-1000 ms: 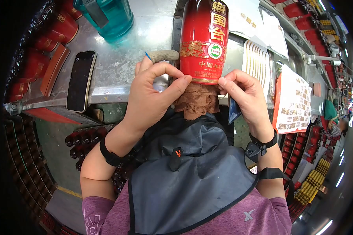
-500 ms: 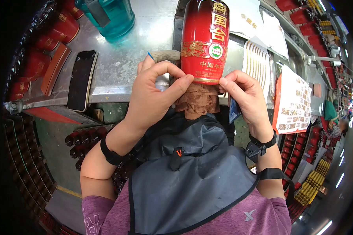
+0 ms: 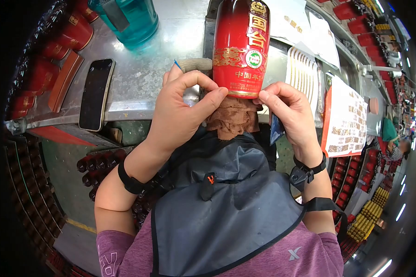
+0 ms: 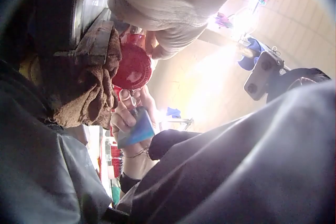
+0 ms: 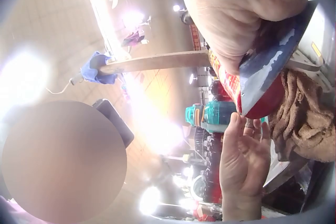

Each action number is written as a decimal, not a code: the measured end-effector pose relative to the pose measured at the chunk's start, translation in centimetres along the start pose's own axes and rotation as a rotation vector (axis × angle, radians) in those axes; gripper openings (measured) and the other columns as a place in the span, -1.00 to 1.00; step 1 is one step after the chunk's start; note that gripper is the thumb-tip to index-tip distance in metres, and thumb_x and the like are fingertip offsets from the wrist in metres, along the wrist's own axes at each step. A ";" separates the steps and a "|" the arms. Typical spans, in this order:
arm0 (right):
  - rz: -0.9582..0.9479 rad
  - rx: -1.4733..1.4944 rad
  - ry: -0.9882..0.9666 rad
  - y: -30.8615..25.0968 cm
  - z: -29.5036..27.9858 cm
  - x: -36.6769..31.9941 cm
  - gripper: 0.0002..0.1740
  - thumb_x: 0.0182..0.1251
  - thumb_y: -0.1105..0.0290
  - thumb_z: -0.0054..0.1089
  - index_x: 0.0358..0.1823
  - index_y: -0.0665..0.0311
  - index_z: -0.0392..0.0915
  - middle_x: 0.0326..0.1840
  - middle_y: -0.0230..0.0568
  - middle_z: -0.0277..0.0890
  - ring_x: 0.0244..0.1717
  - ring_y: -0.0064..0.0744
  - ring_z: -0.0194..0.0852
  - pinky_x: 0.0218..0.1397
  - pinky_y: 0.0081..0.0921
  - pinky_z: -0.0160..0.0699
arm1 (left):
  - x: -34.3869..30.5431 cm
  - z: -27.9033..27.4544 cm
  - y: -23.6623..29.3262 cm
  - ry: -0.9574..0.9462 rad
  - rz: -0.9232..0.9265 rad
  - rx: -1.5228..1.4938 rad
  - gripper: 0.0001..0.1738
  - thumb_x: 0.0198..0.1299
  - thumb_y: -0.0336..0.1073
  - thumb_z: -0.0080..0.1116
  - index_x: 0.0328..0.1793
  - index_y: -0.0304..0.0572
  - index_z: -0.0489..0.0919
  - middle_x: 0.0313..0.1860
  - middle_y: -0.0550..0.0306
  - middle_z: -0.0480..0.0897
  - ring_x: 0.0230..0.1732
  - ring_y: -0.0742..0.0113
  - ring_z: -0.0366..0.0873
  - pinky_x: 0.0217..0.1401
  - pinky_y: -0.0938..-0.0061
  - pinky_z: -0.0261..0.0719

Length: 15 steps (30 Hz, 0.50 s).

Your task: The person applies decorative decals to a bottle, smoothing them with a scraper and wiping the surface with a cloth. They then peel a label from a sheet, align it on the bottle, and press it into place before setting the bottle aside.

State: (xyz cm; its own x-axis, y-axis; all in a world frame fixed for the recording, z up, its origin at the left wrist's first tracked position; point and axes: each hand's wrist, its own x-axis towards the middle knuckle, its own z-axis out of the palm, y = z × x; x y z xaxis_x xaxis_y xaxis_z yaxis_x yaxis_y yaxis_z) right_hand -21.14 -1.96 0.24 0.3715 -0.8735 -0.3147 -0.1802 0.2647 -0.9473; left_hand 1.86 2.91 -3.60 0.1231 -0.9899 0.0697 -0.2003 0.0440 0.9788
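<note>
Red bottle, one, between two bare hands

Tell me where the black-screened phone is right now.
In the head view, the phone lies on the metal table at the person's left, between the reddish-brown strip and the left hand.

国台, 中国年 — bottle, X logo — shirt
</note>
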 end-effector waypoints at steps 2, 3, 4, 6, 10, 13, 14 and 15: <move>-0.015 0.005 -0.005 0.3 0.0 0.1 -0.86 0.43 0.38 0.29 -0.22 0.32 0.65 -0.30 -0.37 0.67 -0.21 -0.69 0.55 -0.06 -0.69 0.49 | 0.0 0.0 0.0 -0.006 -0.002 0.002 -0.83 0.11 -0.18 0.44 -0.33 -0.03 0.68 -0.22 0.13 0.53 0.07 0.14 0.35 0.40 0.20 0.17; -0.031 0.010 -0.011 0.4 0.0 0.1 -0.86 0.43 0.38 0.29 -0.21 0.32 0.65 -0.30 -0.37 0.67 -0.22 -0.69 0.55 -0.06 -0.68 0.49 | 0.0 -0.1 -0.1 -0.012 -0.004 0.004 -0.83 0.11 -0.18 0.44 -0.33 -0.03 0.68 -0.22 0.13 0.54 0.08 0.14 0.36 0.40 0.20 0.17; -0.030 0.010 -0.011 0.3 0.0 0.1 -0.86 0.43 0.38 0.29 -0.21 0.32 0.65 -0.30 -0.37 0.67 -0.22 -0.69 0.55 -0.06 -0.68 0.49 | 0.0 -0.1 -0.1 -0.012 -0.005 0.004 -0.83 0.11 -0.18 0.44 -0.33 -0.03 0.68 -0.22 0.13 0.54 0.08 0.14 0.36 0.40 0.20 0.17; -0.004 0.009 -0.011 0.0 0.0 0.0 -0.86 0.43 0.38 0.29 -0.22 0.32 0.65 -0.30 -0.37 0.67 -0.22 -0.69 0.55 -0.06 -0.68 0.49 | 0.0 -0.1 -0.2 -0.021 -0.014 0.017 -0.82 0.11 -0.18 0.44 -0.32 -0.03 0.68 -0.21 0.13 0.54 0.08 0.13 0.36 0.41 0.19 0.16; 0.018 0.009 -0.010 -0.2 0.1 0.0 -0.86 0.43 0.38 0.29 -0.23 0.32 0.65 -0.30 -0.37 0.67 -0.22 -0.69 0.55 -0.07 -0.68 0.49 | 0.1 -0.1 -0.1 -0.020 -0.005 0.024 -0.82 0.11 -0.17 0.44 -0.32 -0.03 0.68 -0.21 0.13 0.55 0.08 0.12 0.36 0.41 0.18 0.15; -0.013 0.002 -0.012 0.3 0.0 0.2 -0.86 0.43 0.38 0.29 -0.23 0.31 0.64 -0.30 -0.38 0.67 -0.22 -0.69 0.55 -0.07 -0.68 0.49 | 0.1 -0.1 0.0 -0.007 0.002 0.010 -0.81 0.11 -0.16 0.45 -0.33 -0.02 0.67 -0.22 0.13 0.55 0.07 0.12 0.35 0.38 0.19 0.16; -0.013 -0.008 -0.006 0.3 0.0 0.2 -0.87 0.43 0.39 0.28 -0.24 0.31 0.64 -0.30 -0.38 0.67 -0.22 -0.70 0.54 -0.07 -0.68 0.49 | 0.1 -0.2 0.1 -0.023 0.013 0.053 -0.84 0.15 -0.24 0.42 -0.33 -0.07 0.65 -0.23 0.21 0.54 0.03 0.29 0.35 0.28 0.36 0.19; -0.012 -0.018 0.000 0.3 0.0 0.2 -0.87 0.43 0.39 0.28 -0.24 0.31 0.64 -0.30 -0.39 0.67 -0.22 -0.70 0.54 -0.07 -0.68 0.49 | 0.1 -0.2 0.2 -0.038 0.023 0.095 -0.86 0.20 -0.32 0.39 -0.33 -0.13 0.63 -0.24 0.28 0.53 -0.01 0.46 0.34 0.18 0.53 0.22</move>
State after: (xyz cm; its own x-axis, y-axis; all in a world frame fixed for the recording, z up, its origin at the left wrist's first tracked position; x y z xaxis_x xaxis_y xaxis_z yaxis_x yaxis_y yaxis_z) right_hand -21.13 -2.09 -0.08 0.3736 -0.8767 -0.3029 -0.1917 0.2465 -0.9500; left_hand 2.04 2.83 -3.39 0.0812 -0.9932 0.0829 -0.2941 0.0556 0.9542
